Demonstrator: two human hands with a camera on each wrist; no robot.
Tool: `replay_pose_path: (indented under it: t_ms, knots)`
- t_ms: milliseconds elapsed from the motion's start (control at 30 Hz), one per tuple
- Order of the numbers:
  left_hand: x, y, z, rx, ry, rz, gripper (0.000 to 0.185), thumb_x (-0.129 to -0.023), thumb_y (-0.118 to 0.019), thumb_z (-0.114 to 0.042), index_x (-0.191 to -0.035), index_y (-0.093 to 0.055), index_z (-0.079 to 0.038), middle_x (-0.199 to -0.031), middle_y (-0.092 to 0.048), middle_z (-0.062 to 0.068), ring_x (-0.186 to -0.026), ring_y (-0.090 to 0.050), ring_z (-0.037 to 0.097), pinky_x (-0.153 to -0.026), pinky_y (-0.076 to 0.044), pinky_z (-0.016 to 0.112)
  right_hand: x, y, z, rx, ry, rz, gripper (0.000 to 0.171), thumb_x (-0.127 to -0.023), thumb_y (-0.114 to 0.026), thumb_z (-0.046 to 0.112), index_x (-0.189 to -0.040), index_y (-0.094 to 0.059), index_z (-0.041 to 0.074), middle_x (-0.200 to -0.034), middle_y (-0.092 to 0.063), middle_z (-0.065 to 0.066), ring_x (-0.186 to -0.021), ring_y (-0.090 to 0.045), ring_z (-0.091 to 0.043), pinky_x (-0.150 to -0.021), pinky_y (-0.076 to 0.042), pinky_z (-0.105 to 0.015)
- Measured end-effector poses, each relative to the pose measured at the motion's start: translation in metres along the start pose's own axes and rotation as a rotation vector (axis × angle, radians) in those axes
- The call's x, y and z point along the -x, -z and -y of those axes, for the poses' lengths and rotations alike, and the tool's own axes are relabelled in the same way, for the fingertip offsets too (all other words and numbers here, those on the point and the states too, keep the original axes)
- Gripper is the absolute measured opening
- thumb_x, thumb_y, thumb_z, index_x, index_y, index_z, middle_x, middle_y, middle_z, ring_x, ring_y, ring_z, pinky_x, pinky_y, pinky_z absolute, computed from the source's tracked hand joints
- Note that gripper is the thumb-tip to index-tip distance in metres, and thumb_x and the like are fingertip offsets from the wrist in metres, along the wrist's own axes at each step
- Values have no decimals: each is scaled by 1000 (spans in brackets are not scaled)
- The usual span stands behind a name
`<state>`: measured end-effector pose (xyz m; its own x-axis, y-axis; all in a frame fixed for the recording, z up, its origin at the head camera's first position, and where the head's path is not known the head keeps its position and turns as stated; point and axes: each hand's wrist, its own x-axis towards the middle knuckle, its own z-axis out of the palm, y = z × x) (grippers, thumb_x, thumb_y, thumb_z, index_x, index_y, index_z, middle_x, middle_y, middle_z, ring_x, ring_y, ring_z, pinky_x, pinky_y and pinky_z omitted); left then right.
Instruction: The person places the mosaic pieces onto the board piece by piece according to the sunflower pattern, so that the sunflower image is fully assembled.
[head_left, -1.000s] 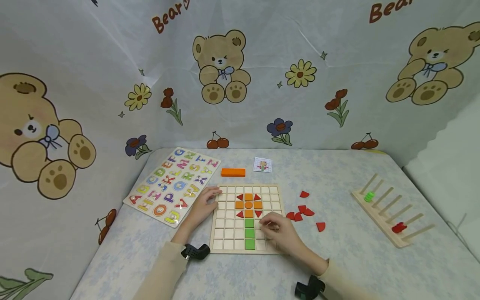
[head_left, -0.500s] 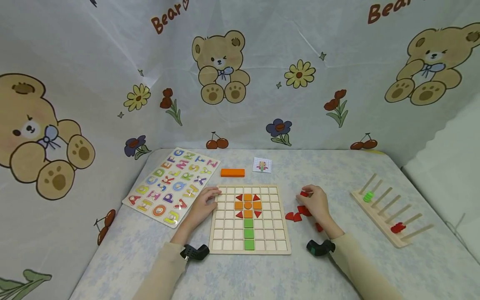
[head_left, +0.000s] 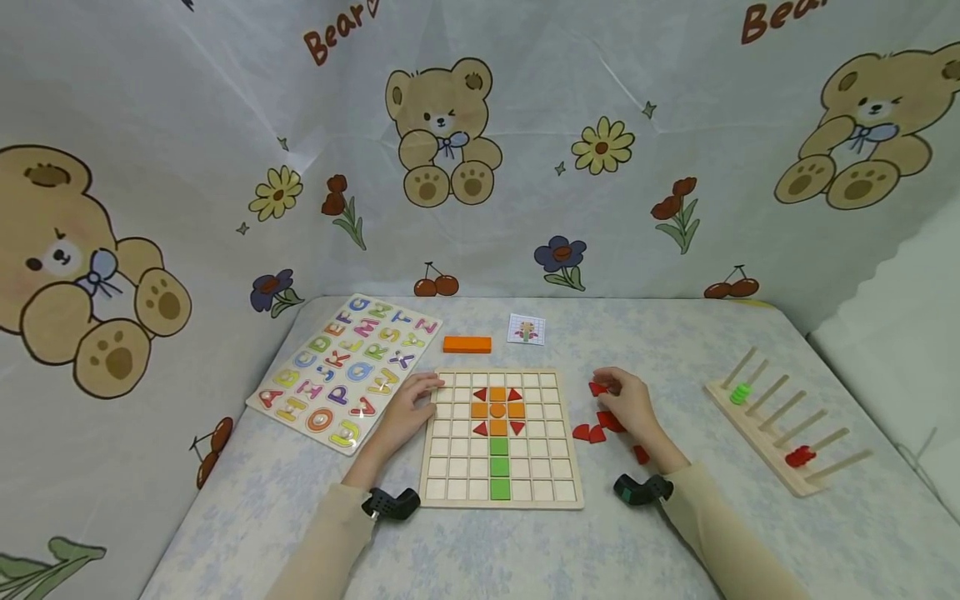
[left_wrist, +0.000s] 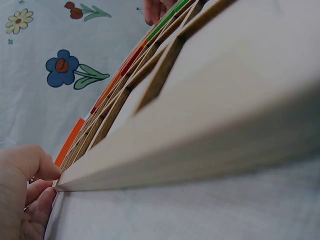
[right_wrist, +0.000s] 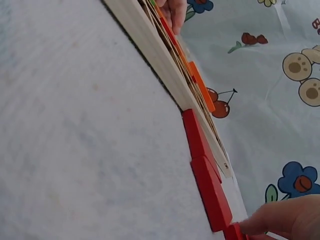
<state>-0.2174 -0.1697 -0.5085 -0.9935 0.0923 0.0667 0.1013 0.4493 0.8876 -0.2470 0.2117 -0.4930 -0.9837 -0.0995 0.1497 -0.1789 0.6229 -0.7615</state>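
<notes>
Alphabet puzzle (head_left: 347,370): lies flat at the far left of the worktop (head_left: 480,550), its near corner just beside the left hand; untouched, and set well clear of the work.

Left hand (head_left: 406,407): rests at 9 o'clock of the grid board, fingers lying relaxed along the board's left edge. In the left wrist view the fingertips (left_wrist: 37,200) meet the board's corner. Grip: loose, closed round nothing. Judged to be steadying the board so that it does not slide.

Grid board (head_left: 499,437): flat at the centre of the worktop, square to the person. Its cells carry a flower figure: orange squares, an orange disc and red triangles above a green stem (head_left: 498,467).

Orange block (head_left: 467,344): loose at 12 o'clock of the board, apart from it.

Pattern card (head_left: 526,330): just right of the block, face up; placed where it can be read against the board.

Red pieces (head_left: 592,433): a loose cluster at 3 o'clock of the board, near its right edge.

Right hand (head_left: 628,404): over the cluster, fingers curled down. Grip: fingertips pinch the topmost red piece (head_left: 598,388). The right wrist view shows a fingertip (right_wrist: 272,220) touching a red piece.

Peg rack (head_left: 787,425): at the far right, holding a green stack and a red stack.
</notes>
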Motion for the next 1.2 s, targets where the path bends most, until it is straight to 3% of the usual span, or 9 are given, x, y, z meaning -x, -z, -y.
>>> replay_pose_path:
  t_ms: [267, 433, 567, 767, 933, 1067, 1200]
  knots:
    - [0, 2, -1, 12, -6, -3, 40, -82, -57, 1, -120, -64, -10, -138, -50, 2, -130, -46, 20, -112, -41, 39, -2, -1, -1, 7, 39, 7, 38, -81, -70, 2, -118, -62, -3, -107, -67, -21, -95, -60, -31, -79, -52, -27]
    - [1, 3, -1, 16, -10, -1, 40, -82, -57, 0, -120, -64, -9, -138, -49, 2, -132, -45, 19, -112, -41, 39, 3, -6, 18, -14, 63, 10, 36, -80, -71, 2, -114, -63, -3, -105, -67, -20, -93, -60, -31, -79, -54, -33]
    - [1, 3, 0, 13, -6, 1, 39, -83, -57, -1, -120, -64, -10, -138, -49, 1, -132, -44, 18, -112, -41, 38, 13, -15, 43, -79, 112, 101, 36, -80, -70, 1, -115, -63, -3, -107, -67, -18, -96, -61, -30, -82, -55, -39]
    - [0, 2, 2, 4, -26, -2, 38, -84, -58, -2, -121, -63, -11, -138, -50, 3, -132, -44, 20, -112, -41, 40, 32, -35, 71, -163, 222, 300, 35, -78, -70, -2, -113, -64, -1, -108, -68, -15, -95, -62, -26, -82, -56, -35]
    - [-1, 1, 2, 2, -40, -5, 39, -84, -59, -1, -121, -64, -11, -137, -51, 4, -131, -45, 21, -111, -42, 41, 46, -48, 81, -161, 302, 460, 39, -77, -62, -9, -114, -65, 3, -109, -68, -9, -97, -61, -21, -85, -56, -31]
    - [-2, 1, 2, 4, -36, -2, 38, -84, -59, -1, -121, -64, -10, -137, -51, 4, -131, -45, 20, -111, -42, 40, 51, -54, 80, -109, 316, 470, 42, -76, -61, -11, -114, -66, 8, -110, -68, -2, -100, -61, -16, -88, -54, -24]
    - [-2, 0, 3, -1, -25, 1, 38, -84, -59, -1, -121, -63, -10, -137, -51, 3, -132, -45, 19, -112, -41, 39, 53, -56, 79, -126, 318, 442, 39, -76, -63, -9, -112, -66, 7, -109, -68, -3, -100, -62, -18, -88, -54, -24]
